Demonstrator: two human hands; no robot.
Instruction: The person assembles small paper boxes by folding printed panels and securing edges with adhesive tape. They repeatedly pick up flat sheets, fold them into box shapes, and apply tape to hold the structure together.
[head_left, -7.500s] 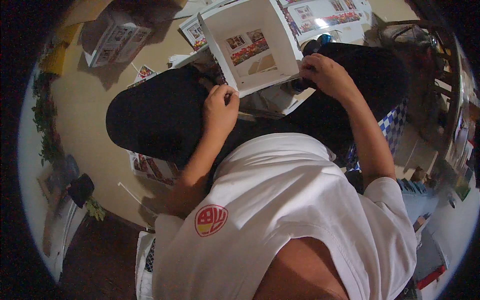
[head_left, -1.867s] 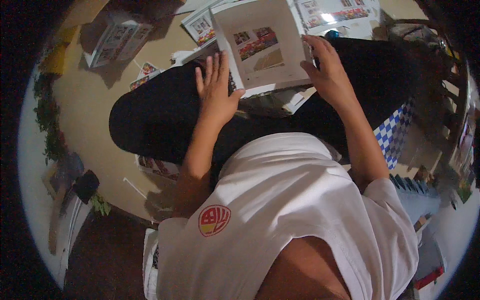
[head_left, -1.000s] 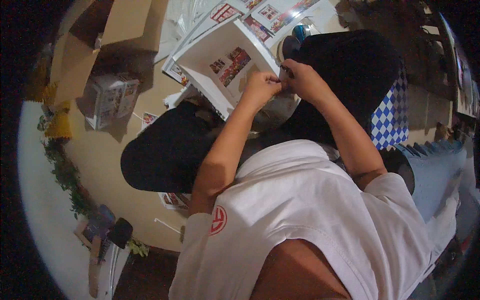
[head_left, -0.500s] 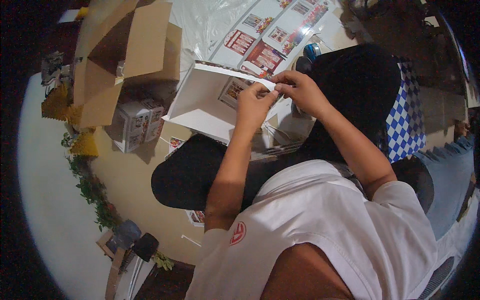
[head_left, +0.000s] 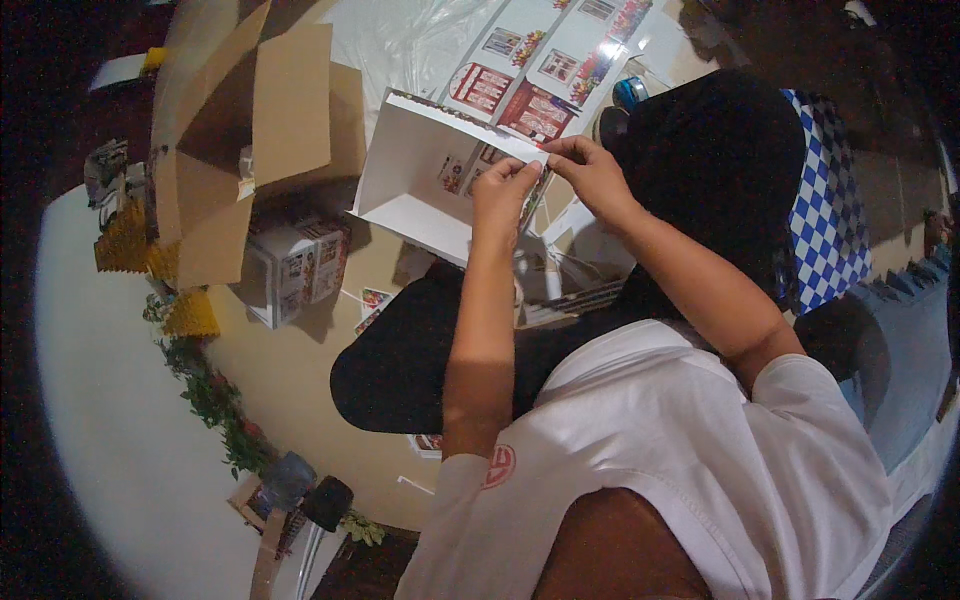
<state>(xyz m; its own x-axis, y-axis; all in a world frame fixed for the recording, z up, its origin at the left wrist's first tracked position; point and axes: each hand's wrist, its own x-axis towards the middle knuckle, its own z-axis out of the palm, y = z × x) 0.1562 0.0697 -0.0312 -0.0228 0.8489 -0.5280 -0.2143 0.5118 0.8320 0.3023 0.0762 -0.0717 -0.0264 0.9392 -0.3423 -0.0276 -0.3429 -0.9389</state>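
A white cardboard box point(head_left: 405, 150) with printed windows and flowers on one panel stands tilted in front of me, its open side toward me. My left hand point(head_left: 503, 195) is closed on its right-hand edge, thumb on the near side and the fingertips partly hidden. Close beside it, my right hand point(head_left: 595, 185) pinches the same corner between thumb and index finger. The two hands' fingertips almost meet there. Beyond the box lies a glossy sheet point(head_left: 557, 68) printed with red doors, windows and flowers.
An open brown carton point(head_left: 293, 105) stands at the left, with a printed white box point(head_left: 295, 272) beside it. Clear plastic film point(head_left: 385, 45) lies at the back. Leafy garland point(head_left: 212, 400) runs along the left. Blue-and-white checkered cloth point(head_left: 828, 215) is at the right.
The view has shifted slightly. The box's top edge now slopes more steeply down to the right, and more of its printed panel shows. Both hands stay at its right corner, slightly farther apart.
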